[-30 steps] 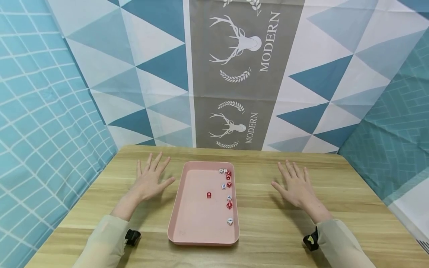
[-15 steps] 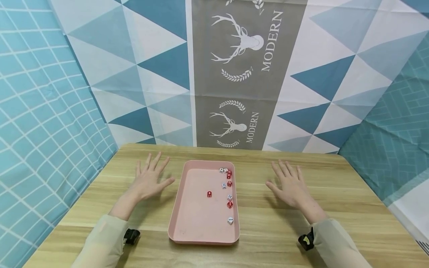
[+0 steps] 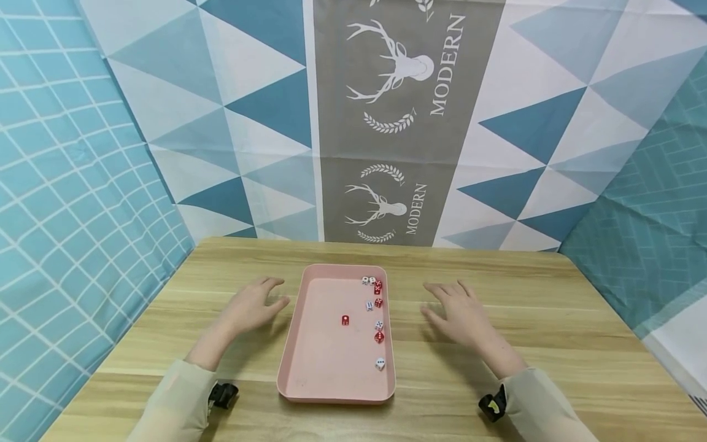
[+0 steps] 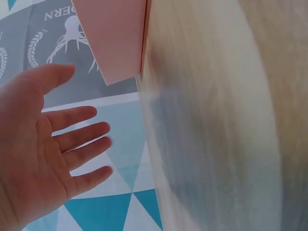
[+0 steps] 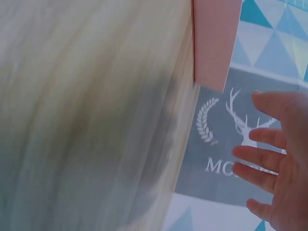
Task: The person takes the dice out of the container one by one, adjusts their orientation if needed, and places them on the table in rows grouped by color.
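A shallow pink tray (image 3: 323,374) lies on the wooden table, its long sides running away from the person. Several red and white dice are inside it, most along the right wall. One red die (image 3: 345,320) sits apart near the middle, and a white die (image 3: 380,363) is at the near right. The left hand (image 3: 250,309) hovers over the table just left of the tray, fingers relaxed and holding nothing. To the tray's right, the right hand (image 3: 459,317) is held above the table, its fingers spread and without anything in them. Neither hand touches the tray.
The wooden table (image 3: 431,399) extends on both sides of the tray. A patterned cloth (image 3: 265,123) with triangles and deer heads hangs behind it. Blue tiled-print cloth (image 3: 72,184) borders the left side. Dark bands (image 3: 223,395) are worn at both wrists.
The right hand has moved left, closer to the tray. The left hand's spread fingers have drawn together and turned toward the tray. Tray and dice have stayed in place.
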`<state>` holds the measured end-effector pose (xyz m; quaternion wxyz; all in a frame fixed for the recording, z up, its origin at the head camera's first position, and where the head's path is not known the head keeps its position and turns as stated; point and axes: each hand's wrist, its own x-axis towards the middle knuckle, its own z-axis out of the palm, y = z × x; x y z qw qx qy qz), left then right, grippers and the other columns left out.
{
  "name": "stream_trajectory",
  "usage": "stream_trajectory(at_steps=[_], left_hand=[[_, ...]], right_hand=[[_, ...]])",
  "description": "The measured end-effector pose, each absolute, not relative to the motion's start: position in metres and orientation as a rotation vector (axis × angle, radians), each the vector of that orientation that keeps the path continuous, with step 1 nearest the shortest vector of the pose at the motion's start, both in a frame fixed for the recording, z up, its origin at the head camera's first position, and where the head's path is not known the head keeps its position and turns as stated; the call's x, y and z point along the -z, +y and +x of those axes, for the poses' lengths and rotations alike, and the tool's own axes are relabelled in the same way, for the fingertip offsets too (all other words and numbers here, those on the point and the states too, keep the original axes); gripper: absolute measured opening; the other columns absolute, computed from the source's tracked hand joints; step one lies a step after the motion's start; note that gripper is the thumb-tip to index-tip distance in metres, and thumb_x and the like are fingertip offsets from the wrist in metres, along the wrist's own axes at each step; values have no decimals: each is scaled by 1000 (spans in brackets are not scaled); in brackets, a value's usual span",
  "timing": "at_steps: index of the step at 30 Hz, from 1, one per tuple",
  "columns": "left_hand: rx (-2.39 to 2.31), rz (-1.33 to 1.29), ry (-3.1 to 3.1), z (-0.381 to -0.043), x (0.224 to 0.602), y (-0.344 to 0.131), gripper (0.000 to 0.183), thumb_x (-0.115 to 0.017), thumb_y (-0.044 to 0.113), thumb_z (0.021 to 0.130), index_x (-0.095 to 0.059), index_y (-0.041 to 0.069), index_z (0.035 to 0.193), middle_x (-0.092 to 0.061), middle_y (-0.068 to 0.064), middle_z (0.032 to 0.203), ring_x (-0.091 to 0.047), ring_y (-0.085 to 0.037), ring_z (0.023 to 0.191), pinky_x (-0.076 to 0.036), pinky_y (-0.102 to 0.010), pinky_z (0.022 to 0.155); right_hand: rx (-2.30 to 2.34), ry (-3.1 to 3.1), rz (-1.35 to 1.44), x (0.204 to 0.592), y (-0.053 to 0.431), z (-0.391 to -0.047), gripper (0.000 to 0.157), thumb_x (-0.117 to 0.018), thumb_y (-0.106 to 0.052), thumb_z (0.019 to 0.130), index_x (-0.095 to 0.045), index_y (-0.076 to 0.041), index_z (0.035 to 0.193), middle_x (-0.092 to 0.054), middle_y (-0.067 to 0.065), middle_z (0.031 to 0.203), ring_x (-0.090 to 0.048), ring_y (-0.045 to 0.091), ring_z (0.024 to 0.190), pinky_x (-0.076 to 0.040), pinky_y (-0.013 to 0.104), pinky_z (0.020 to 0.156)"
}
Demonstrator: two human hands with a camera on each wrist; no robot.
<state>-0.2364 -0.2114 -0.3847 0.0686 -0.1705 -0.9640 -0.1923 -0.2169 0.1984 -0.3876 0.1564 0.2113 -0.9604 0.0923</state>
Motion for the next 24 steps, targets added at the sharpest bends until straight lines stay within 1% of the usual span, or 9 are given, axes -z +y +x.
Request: stream_trajectory(at_steps=[3, 5, 7, 10, 12, 14, 20, 24], left_hand=[[644, -511, -2925, -237, 384, -210, 46, -54, 30, 90, -51, 0, 125, -55, -21, 119, -59, -34, 99, -45, -48, 84], [670, -503, -2932, -238, 384, -210, 42, -54, 27, 90, -52, 0, 122, -60, -18, 109, -62, -27, 86, -49, -43, 76], [683, -494, -2939, -239, 384, -209, 39, -54, 25, 90, -54, 0, 120, -63, -15, 99, -60, -21, 77, -48, -38, 69], [733, -477, -2974, -239, 386, -208, 37, -53, 24, 90, -55, 0, 118, -62, -10, 90, -54, -15, 70, -45, -32, 62], [781, -469, -3001, -238, 389, -208, 36, -52, 23, 91, -55, -1, 118, -61, -9, 89, -52, -14, 68, -43, -30, 60], [842, -461, -3028, -237, 393, -207, 36, -51, 23, 92, -54, -2, 118, -61, -8, 86, -52, -13, 66, -42, -29, 59], [1089, -454, -3070, -234, 399, -201, 38, -49, 23, 93, -51, -5, 118, -58, -6, 74, -50, -16, 51, -41, -29, 55], [1198, -428, -3068, -233, 400, -197, 37, -47, 23, 94, -52, -4, 118, -58, -6, 74, -50, -18, 50, -40, -29, 53]], right_hand=[[-255, -2728, 635, 387, 192, -214, 42, -62, -36, 85, -59, -10, 117, -63, 9, 112, -57, 27, 106, -26, 50, 103], [-265, -2714, 658, 386, 187, -212, 35, -64, -33, 83, -63, -11, 110, -66, 6, 103, -60, 23, 99, -32, 49, 99], [-278, -2699, 686, 386, 182, -209, 27, -65, -30, 82, -66, -12, 103, -67, 2, 94, -62, 19, 90, -38, 47, 93], [-305, -2680, 739, 386, 174, -206, 19, -67, -26, 80, -67, -14, 95, -67, -2, 86, -61, 14, 83, -42, 46, 87], [-301, -2667, 774, 387, 169, -203, 16, -68, -25, 79, -67, -15, 92, -66, -5, 83, -60, 10, 78, -43, 45, 85], [-291, -2652, 804, 387, 164, -200, 14, -68, -25, 79, -67, -16, 90, -65, -7, 81, -60, 9, 76, -43, 44, 85], [-272, -2626, 847, 386, 153, -192, 11, -68, -26, 79, -67, -20, 88, -65, -8, 86, -59, 10, 83, -42, 40, 86], [-271, -2593, 904, 386, 146, -188, 5, -67, -24, 79, -65, -22, 83, -62, -11, 81, -58, 8, 81, -42, 38, 83]])
